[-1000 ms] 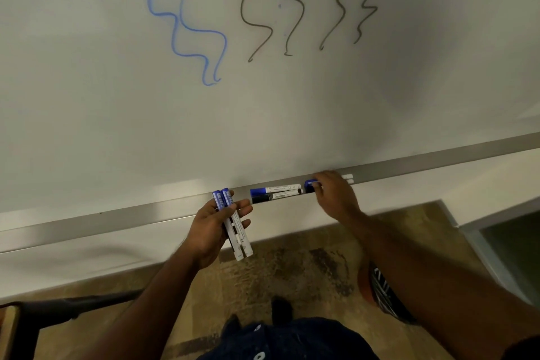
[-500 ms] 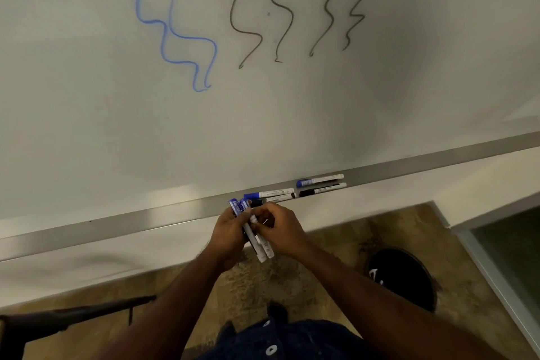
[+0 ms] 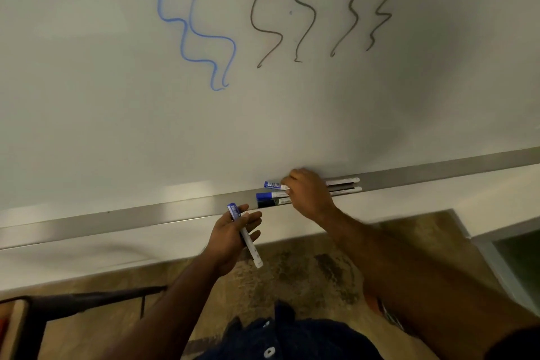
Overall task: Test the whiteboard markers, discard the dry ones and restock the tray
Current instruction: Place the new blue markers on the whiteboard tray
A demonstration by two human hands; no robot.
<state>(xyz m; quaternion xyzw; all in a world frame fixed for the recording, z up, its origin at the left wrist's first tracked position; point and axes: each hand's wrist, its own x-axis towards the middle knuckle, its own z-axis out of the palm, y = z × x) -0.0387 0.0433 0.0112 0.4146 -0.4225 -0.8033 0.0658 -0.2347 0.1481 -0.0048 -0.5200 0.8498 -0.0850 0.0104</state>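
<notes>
- While the left hand (image 3: pixel 233 238) hangs just below the ledge, its thumb and loosely curled fingers hold one blue-capped marker (image 3: pixel 245 238). The cap is up and the white barrel slants down to the right.
- Over to the right hand (image 3: pixel 310 197): it's up at the tray (image 3: pixel 117 223), its back to the camera, fingertips pinching a second blue marker (image 3: pixel 274 185) by the barrel. The cap points left, tight against the foot of the board. Whether it rests on the tray or sits a touch above, I cannot tell.
- Just in front of that one lies a blue-capped tray marker (image 3: pixel 267 195), with a black-capped marker (image 3: pixel 267 203) touching its near side. Their right ends are hidden under the hand.
- Beyond the hand, two more barrels (image 3: pixel 346 181) poke out along the tray, side by side, caps hidden.
- Up on the whiteboard (image 3: pixel 87 96): two blue squiggles (image 3: pixel 187 29) on the left, four dark squiggles (image 3: pixel 309 9) to their right.
- Down below there's a mottled brown floor (image 3: pixel 306 272), with a dark frame (image 3: pixel 87 301) at bottom left.
</notes>
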